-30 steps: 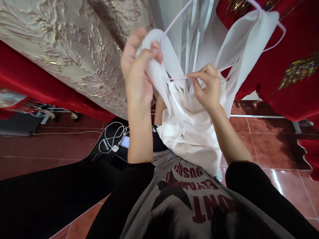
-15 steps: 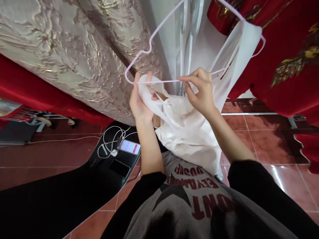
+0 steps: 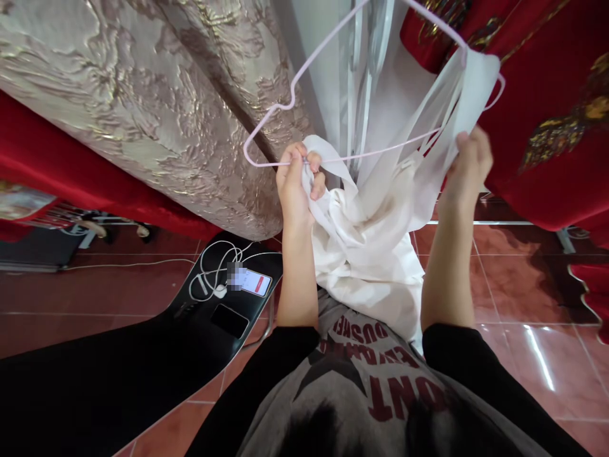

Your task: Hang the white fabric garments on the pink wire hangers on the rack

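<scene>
A pale pink clothes hanger [image 3: 314, 56] hangs in front of me, its hook out of view above. Over its right shoulder lies one strap of a white sleeveless garment [image 3: 375, 254], whose body falls down to my lap. My left hand [image 3: 299, 174] is closed around the hanger's thin lower bar near its left end, with the garment's other strap bunched against the fingers. On the right, my right hand [image 3: 469, 162] pinches the white fabric just below the hanger's right end. Some of its fingers are hidden or slightly blurred.
Left of me a black seat [image 3: 228, 292] bears a lit phone [image 3: 257, 283], a dark phone [image 3: 229, 321] and a white cable [image 3: 202, 279]. A beige embossed cloth [image 3: 143, 114] hangs at left, a red ornamented cloth [image 3: 547, 127] at right. Metal poles [image 3: 361, 114] stand behind the hanger.
My right hand has left the lower bar and moved right to the fabric at the hanger's right end. The left hand has shifted right and closed on the bar and strap.
</scene>
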{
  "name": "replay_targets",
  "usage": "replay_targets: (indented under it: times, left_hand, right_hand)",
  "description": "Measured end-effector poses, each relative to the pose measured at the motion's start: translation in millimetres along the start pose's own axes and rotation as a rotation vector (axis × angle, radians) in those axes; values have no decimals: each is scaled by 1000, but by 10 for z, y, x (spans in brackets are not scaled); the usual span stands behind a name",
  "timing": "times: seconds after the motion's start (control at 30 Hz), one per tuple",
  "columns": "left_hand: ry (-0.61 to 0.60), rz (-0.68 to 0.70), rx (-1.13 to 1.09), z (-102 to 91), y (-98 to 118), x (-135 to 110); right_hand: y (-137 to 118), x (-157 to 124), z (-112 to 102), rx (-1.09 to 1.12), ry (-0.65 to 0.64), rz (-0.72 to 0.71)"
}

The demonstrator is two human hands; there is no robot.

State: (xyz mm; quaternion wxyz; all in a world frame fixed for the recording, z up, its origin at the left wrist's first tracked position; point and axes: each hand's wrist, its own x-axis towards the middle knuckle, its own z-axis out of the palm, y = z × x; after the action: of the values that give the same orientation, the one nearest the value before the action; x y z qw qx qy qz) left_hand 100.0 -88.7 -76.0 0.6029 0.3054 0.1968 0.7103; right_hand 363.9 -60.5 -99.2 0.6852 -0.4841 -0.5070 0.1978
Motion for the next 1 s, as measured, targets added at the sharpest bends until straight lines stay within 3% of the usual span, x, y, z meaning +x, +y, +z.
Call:
replay_targets:
  times: [0.17, 0.37, 0.57, 0.87, 1.0]
  left_hand:
    - [-13, 18, -6, -10, -52, -5]
    - [-6, -3, 0, 30, 3, -27]
    - [-12, 9, 7, 22, -9, -22]
    - [29, 12, 112, 3, -10, -30]
    - [-11, 7, 59, -13, -33, -19]
  right_hand:
    - [-138, -207, 250, 27, -93, 37]
    - [-347, -327, 427, -219, 46, -87]
    - [-326, -349, 454, -186, 177, -145]
    - [-403, -218, 414, -33, 114, -109]
    - [-437, -193, 386, -22, 39, -63]
